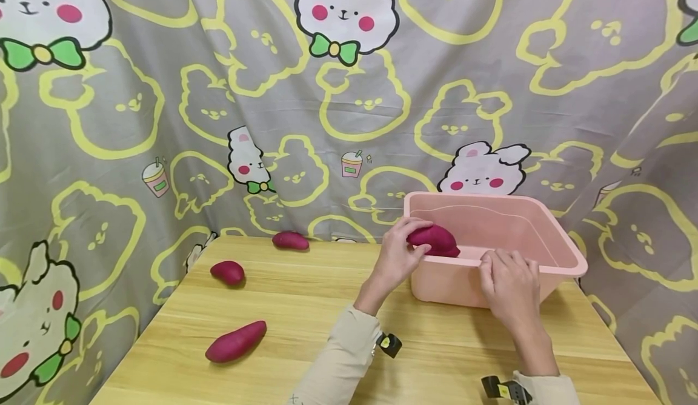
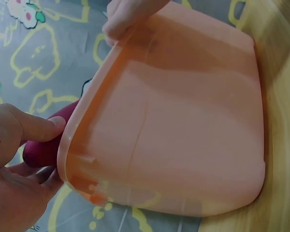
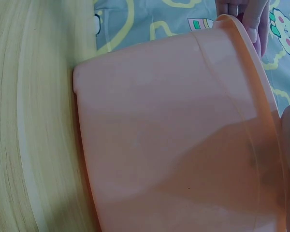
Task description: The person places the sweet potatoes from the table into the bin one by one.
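My left hand (image 1: 400, 250) grips a purple sweet potato (image 1: 434, 240) over the left end of the pink plastic bin (image 1: 458, 281), just inside its rim. In the left wrist view the thumb presses on the sweet potato (image 2: 41, 151), and the bin wall hides part of it. My right hand (image 1: 511, 284) holds the bin's near rim, its fingers curled over the edge. On the wooden table to the left lie three more sweet potatoes: one at the back edge (image 1: 291, 240), a short one (image 1: 228, 273), and a longer one nearer me (image 1: 236, 342).
A grey curtain (image 1: 305, 114) with cartoon rabbits hangs behind and along both sides of the wooden table (image 1: 305, 308). The bin stands at the table's back right. Both sleeves carry black wrist mounts (image 1: 389, 344).
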`<state>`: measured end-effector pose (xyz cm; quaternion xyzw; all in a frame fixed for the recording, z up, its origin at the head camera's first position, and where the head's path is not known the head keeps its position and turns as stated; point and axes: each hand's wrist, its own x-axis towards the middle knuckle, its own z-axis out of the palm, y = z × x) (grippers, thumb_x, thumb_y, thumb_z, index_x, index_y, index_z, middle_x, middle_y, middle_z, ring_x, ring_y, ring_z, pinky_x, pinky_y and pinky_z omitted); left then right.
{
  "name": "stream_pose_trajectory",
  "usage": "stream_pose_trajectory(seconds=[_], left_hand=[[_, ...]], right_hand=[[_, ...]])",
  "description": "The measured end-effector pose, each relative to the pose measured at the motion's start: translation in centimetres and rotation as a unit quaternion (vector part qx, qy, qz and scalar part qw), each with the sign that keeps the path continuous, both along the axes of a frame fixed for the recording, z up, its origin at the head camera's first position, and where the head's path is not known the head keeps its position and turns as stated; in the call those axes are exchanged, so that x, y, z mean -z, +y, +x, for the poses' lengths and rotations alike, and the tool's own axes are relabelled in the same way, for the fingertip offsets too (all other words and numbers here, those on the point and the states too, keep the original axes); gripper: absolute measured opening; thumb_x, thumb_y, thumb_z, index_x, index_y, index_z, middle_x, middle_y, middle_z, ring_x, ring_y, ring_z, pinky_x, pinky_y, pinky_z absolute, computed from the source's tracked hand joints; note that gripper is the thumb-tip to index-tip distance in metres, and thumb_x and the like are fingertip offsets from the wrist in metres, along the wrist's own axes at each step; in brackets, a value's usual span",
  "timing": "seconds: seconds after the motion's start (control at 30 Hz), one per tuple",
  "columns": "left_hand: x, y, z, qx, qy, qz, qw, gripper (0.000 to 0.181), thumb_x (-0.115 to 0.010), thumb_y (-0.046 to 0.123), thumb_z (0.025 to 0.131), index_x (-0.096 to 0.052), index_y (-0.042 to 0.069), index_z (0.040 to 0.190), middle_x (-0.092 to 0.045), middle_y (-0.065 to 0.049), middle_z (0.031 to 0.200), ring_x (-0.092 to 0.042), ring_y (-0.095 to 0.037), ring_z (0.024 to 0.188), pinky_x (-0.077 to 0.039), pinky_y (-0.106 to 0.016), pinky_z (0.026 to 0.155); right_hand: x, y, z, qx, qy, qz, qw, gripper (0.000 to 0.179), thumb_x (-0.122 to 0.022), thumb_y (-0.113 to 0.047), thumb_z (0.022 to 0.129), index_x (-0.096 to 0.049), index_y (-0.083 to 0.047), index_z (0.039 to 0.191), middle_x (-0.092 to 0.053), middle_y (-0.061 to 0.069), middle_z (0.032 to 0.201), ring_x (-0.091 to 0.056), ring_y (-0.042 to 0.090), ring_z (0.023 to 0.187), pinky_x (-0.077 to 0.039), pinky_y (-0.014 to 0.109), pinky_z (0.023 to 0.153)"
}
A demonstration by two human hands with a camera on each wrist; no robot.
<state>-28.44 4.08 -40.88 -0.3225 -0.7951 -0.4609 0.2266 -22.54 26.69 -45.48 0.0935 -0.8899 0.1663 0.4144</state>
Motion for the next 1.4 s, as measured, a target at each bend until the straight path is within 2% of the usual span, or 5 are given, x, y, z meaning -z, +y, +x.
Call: stream_pose_trajectory(seconds=[0.23,0.5,0.93,1.23,1.4], left_hand=[[0.09,0.22,0.19,-0.007,0.001,-0.015,0.9999,0.037,-0.084,0.001,0.082,-0.074,0.01,0.117,-0.071,-0.005,0.115,-0.061,-0.012,0.091,-0.05,-0.017,0.075],[0.28,0.38,0.36,-0.009,0.003,-0.016,0.9998,0.037,-0.087,-0.001,0.079,-0.076,0.008,0.113,-0.068,-0.006,0.116,-0.065,-0.016,0.106,-0.05,-0.019,0.09],[0.13,0.75,0.39,-0.008,-0.001,-0.022,0.9997,0.038,-0.082,-0.006,0.08,-0.075,0.009,0.114,-0.066,-0.008,0.117,-0.064,-0.019,0.109,-0.049,-0.021,0.095],[0.24,0.64,0.45,0.011,-0.026,-0.019,0.9994,0.037,-0.077,-0.007,0.085,-0.072,0.008,0.118,-0.066,-0.009,0.118,-0.061,-0.008,0.086,-0.049,-0.012,0.059],[0.37,0.54,0.49,0.015,-0.012,-0.02,0.9996,0.035,-0.077,-0.007,0.085,-0.072,0.008,0.117,-0.067,-0.006,0.118,-0.057,-0.006,0.077,-0.047,-0.011,0.06]], right_hand=[[0.13,0.04,0.04,0.002,-0.004,-0.001,1.0,0.029,-0.042,-0.017,0.102,-0.054,-0.01,0.078,-0.06,0.009,0.077,-0.052,0.036,0.081,-0.034,0.055,0.078],[0.27,-0.06,0.05,0.0,-0.008,-0.002,1.0,0.028,-0.042,-0.018,0.103,-0.055,-0.01,0.078,-0.06,0.009,0.077,-0.052,0.036,0.081,-0.033,0.055,0.078],[0.05,0.04,-0.08,0.001,-0.001,0.0,1.0,0.028,-0.041,-0.018,0.102,-0.053,-0.01,0.078,-0.06,0.01,0.076,-0.052,0.037,0.081,-0.034,0.056,0.077],[-0.02,-0.02,-0.09,0.003,-0.001,0.0,1.0,0.028,-0.042,-0.018,0.102,-0.052,-0.01,0.077,-0.059,0.01,0.076,-0.052,0.037,0.081,-0.034,0.056,0.078],[-0.07,-0.09,-0.07,0.002,-0.002,-0.002,1.0,0.028,-0.042,-0.017,0.102,-0.052,-0.011,0.077,-0.059,0.01,0.076,-0.052,0.037,0.081,-0.034,0.056,0.078]])
